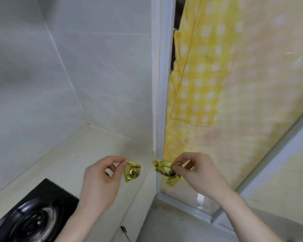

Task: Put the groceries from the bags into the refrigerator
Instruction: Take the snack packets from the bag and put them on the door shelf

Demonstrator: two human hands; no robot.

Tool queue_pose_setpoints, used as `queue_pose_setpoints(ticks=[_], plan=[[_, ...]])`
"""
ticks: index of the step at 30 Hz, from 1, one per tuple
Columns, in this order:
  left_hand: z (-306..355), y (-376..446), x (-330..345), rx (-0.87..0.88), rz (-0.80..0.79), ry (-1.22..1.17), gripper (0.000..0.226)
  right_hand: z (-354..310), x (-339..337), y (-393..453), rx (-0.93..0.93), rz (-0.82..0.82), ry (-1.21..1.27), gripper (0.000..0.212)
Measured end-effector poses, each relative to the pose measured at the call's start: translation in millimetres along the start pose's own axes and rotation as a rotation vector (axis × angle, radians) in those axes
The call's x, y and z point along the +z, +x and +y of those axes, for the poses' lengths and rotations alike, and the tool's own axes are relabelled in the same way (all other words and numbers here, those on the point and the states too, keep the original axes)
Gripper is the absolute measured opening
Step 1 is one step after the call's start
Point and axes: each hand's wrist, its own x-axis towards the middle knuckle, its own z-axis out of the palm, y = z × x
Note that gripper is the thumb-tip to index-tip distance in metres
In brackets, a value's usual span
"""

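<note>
Both hands are raised over the near edge of the tabletop (87,154), each pinching a crumpled yellow wrapper with black print. The left hand (101,179) holds the left wrapper (131,172) between thumb and forefinger, its other fingers curled; the wrapper hangs just right of its fingertips. The right hand (196,172) pinches the right wrapper (166,171), which juts out to the left of its fingers. The two wrappers are near each other but apart. Their print is too blurred to read, and what they contain cannot be told. A black gas stove (33,215) is cut off at the near left. A yellow checked cloth (199,75) hangs behind the glass panel (269,84) on the right.
</note>
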Motion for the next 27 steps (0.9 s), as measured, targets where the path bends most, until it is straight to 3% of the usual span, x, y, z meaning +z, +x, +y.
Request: queue_pose_setpoints(ticks=[7,15,27], plan=[[57.2,41.1,95.4,0.086,-0.209,-0.081,0.017,49.7,-78.2,-13.7,0.138,0.205,0.015,0.012],[128.8,88.0,233.1,0.243,-0.587,-0.209,0.015,100.8,-156.1,-33.0,0.366,0.514,-0.028,0.008],[234.1,122.3,374.1,0.528,-1.119,-0.411,0.014,92.3,-220.0,-60.5,0.681,0.996,-0.174,0.010]])
